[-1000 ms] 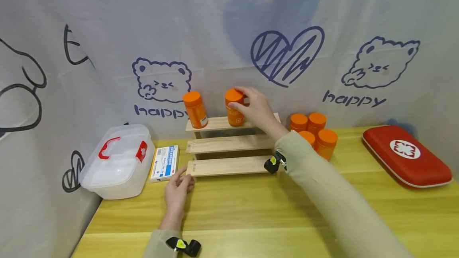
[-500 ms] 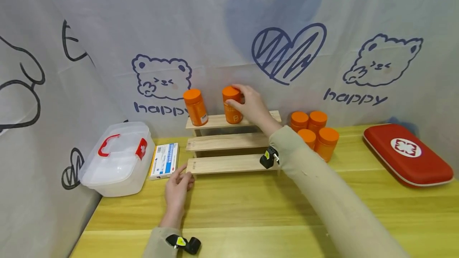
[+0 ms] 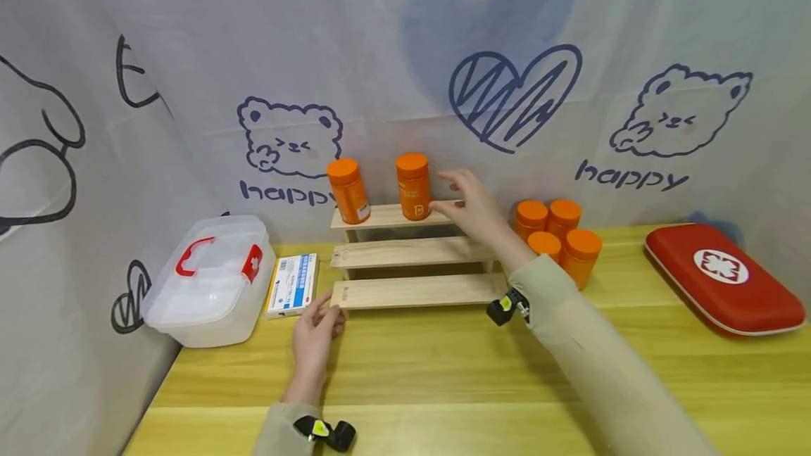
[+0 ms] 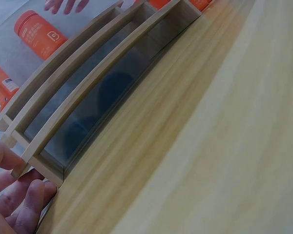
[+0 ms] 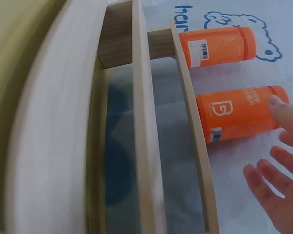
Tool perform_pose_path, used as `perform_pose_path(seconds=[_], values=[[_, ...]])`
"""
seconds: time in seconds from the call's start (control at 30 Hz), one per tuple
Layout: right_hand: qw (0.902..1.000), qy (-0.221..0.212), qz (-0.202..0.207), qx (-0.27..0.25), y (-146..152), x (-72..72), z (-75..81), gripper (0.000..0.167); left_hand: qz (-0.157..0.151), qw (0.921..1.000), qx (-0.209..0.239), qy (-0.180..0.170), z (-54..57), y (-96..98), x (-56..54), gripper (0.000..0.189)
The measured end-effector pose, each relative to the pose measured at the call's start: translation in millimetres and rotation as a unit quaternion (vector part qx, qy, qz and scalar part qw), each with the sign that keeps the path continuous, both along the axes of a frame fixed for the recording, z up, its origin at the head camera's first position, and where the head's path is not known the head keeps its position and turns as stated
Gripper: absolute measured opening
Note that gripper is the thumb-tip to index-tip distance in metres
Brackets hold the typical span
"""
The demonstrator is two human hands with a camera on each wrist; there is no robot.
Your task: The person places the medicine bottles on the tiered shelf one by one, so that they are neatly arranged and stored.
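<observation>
A three-step wooden rack (image 3: 412, 290) stands on the table. On its top step two orange bottles stand upright: one at the left end (image 3: 349, 192) and another near the middle (image 3: 414, 187). My right hand (image 3: 475, 210) is just right of the middle bottle, thumb and fingers spread, nothing held. In the right wrist view its thumb overlaps that bottle's cap (image 5: 279, 94); a gap shows in the head view. My left hand (image 3: 312, 340) grips the front left corner of the rack, thumb above and fingers beneath the bottom step's end (image 4: 20, 168).
Several more orange bottles (image 3: 581, 259) are grouped right of the rack. A red first-aid case (image 3: 722, 276) lies at the far right. To the left are a clear plastic box (image 3: 209, 287) with a red handle and a blue-white medicine box (image 3: 293, 284). Behind hangs a printed curtain (image 3: 393, 55).
My right hand has let go of the middle bottle and drawn back to the right. That bottle now stands alone on the top step. My left hand stays on the rack's corner.
</observation>
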State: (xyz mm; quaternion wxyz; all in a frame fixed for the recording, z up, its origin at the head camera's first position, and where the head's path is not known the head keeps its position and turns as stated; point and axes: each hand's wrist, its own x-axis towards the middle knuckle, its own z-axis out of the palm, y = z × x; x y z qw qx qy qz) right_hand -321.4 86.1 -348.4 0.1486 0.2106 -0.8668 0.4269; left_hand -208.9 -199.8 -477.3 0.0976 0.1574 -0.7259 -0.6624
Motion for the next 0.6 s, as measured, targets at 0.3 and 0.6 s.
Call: perform_pose_path(seconds=[0.3,0.6], values=[[0.9939,0.041,-0.020,0.101,42.2,46.3,-16.4,0.047,0.000,1.0000,-0.003,-0.008,-0.2,1.2,-1.1,0.038],[0.9909,0.054,-0.057,0.109,87.6,77.5,-31.4,0.041,0.000,1.0000,-0.001,-0.010,0.4,0.6,-1.7,0.038]])
